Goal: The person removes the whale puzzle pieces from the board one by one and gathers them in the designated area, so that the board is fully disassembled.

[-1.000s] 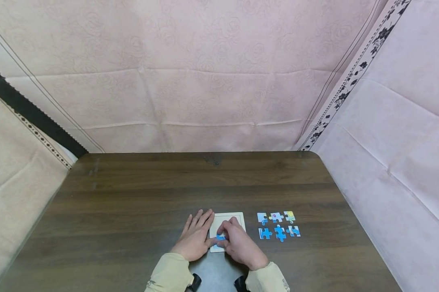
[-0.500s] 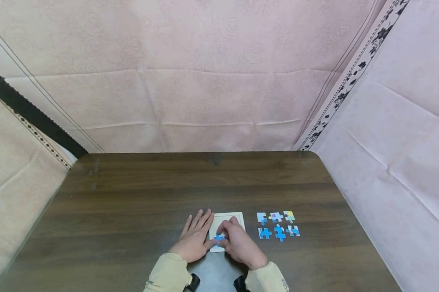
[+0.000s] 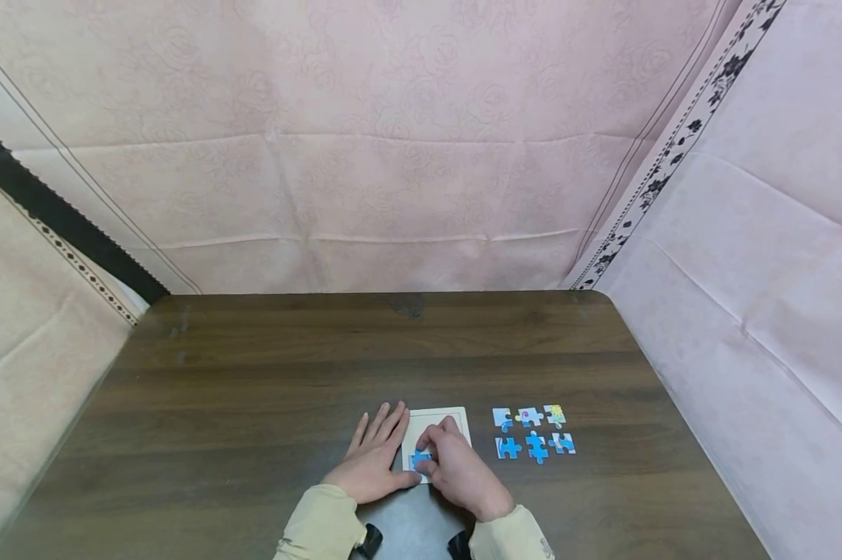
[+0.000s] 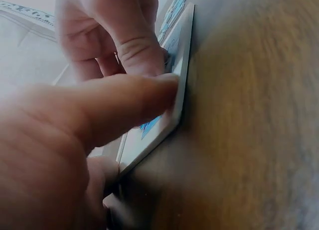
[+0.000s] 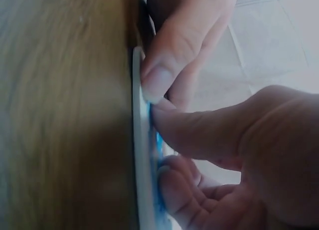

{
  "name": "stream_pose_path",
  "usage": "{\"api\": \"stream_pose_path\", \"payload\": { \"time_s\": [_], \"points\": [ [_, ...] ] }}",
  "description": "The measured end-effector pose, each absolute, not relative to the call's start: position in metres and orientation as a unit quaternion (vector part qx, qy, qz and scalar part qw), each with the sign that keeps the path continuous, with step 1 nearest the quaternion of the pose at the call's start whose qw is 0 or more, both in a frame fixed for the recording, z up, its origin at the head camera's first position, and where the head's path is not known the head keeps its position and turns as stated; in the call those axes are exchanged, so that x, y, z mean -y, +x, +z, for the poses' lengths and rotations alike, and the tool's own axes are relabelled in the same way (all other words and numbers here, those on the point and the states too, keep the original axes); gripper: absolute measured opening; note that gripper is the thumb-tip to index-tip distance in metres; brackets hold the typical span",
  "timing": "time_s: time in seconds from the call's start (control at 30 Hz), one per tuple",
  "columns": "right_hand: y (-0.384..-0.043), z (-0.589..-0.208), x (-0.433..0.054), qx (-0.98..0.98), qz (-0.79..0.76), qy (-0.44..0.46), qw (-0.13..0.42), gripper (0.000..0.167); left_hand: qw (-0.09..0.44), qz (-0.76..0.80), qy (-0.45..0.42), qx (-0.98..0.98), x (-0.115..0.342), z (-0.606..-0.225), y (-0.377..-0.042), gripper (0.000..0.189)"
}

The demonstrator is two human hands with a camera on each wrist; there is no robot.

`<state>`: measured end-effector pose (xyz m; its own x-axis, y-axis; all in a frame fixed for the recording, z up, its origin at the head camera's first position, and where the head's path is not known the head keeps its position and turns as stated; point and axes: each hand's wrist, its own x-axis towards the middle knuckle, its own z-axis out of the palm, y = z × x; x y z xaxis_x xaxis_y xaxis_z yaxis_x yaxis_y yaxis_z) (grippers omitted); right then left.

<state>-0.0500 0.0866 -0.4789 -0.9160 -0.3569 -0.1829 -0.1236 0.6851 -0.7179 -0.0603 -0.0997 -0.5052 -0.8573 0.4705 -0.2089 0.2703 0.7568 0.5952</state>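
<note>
A pale, shallow puzzle board point(image 3: 431, 418) lies flat on the dark wooden table. My left hand point(image 3: 368, 468) rests along its left side with fingers spread straight; the thumb presses near the front edge. On the board's front left part sits a blue jigsaw piece point(image 3: 419, 459). Thumb and bent forefinger of my right hand point(image 3: 465, 473) pinch this piece, hiding part of it. In the left wrist view the left thumb point(image 4: 134, 98) lies across the board's corner. The right wrist view has the right thumb point(image 5: 199, 132) low over the blue surface, its tip beside the left thumb.
Several loose jigsaw pieces point(image 3: 536, 447), blue with white and yellow prints, lie in two rows to the right of the board. Pale patterned cloth point(image 3: 393, 155) hangs behind the table point(image 3: 288, 373) and along both sides.
My left thumb has slid toward the board's front edge, uncovering more of the blue jigsaw piece. The right hand stays almost in place, and the loose pieces have not moved.
</note>
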Motion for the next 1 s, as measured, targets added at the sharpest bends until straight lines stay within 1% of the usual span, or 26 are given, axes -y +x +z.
{"api": "stream_pose_path", "payload": {
  "time_s": [0.13, 0.23, 0.37, 0.47, 0.73, 1.0],
  "points": [
    [-0.046, -0.475, -0.085, -0.912, -0.359, -0.135, 0.147, 0.014, 0.167, 0.282, 0.201, -0.923, 0.099, -0.511, -0.06, 0.105],
    [-0.044, -0.474, -0.084, -0.918, -0.348, -0.138, 0.131, 0.014, 0.166, 0.274, 0.205, -0.925, 0.099, -0.506, -0.059, 0.106],
    [-0.041, -0.475, -0.084, -0.924, -0.339, -0.124, 0.125, 0.012, 0.171, 0.267, 0.205, -0.926, 0.098, -0.495, -0.059, 0.104],
    [-0.04, -0.474, -0.085, -0.925, -0.336, -0.118, 0.131, 0.012, 0.175, 0.265, 0.202, -0.926, 0.098, -0.495, -0.059, 0.104],
    [-0.04, -0.471, -0.086, -0.928, -0.326, -0.135, 0.121, 0.013, 0.181, 0.261, 0.194, -0.928, 0.097, -0.495, -0.059, 0.105],
    [-0.042, -0.47, -0.086, -0.93, -0.314, -0.139, 0.134, 0.012, 0.177, 0.26, 0.196, -0.929, 0.097, -0.496, -0.059, 0.105]
  ]
}}
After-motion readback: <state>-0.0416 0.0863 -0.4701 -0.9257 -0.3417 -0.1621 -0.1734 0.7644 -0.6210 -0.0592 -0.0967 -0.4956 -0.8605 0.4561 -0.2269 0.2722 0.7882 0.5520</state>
